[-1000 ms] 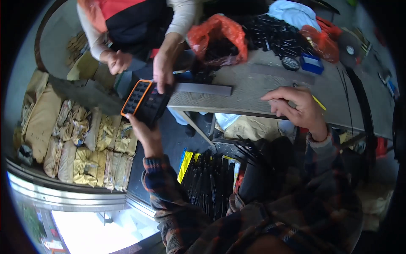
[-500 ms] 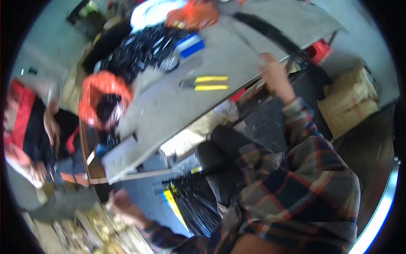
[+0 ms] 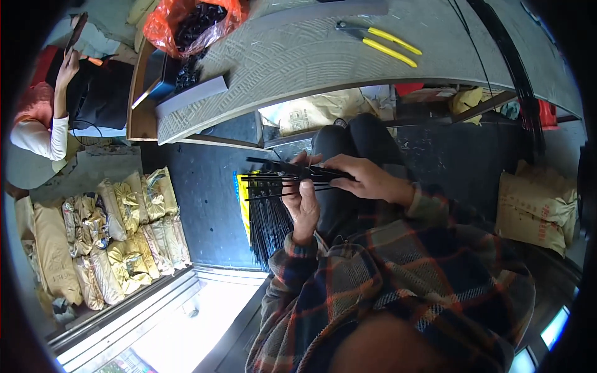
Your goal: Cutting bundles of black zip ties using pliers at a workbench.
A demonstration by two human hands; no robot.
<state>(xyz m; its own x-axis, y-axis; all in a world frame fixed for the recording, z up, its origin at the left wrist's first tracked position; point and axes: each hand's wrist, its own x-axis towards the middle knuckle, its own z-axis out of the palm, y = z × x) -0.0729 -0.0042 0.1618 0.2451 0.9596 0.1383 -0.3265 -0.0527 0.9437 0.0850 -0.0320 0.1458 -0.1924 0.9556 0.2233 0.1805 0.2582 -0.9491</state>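
Left hand [image 3: 300, 205] is pressing its thumb against thin black strips [image 3: 319, 176] over the dark-trousered lap [image 3: 376, 137]; its other fingers are mostly hiding behind them. Right hand [image 3: 368, 179] is pinching the right end of the strips — fingertips partly covered, exact contact unclear. Slender ends are fanning out to the left. Nearer, a glossy black bundle [image 3: 268, 217] is showing, partly hidden by the left hand. Farther — yellow-handled pliers [image 3: 390, 52] are resting on the pattern-textured tabletop [image 3: 298, 56]; far left, a crinkled orange plastic bag [image 3: 163, 31] is running out of view.

Left hand [image 3: 303, 206] partly behind black strips [image 3: 283, 166], red bag [image 3: 160, 30] partly beyond upper edge
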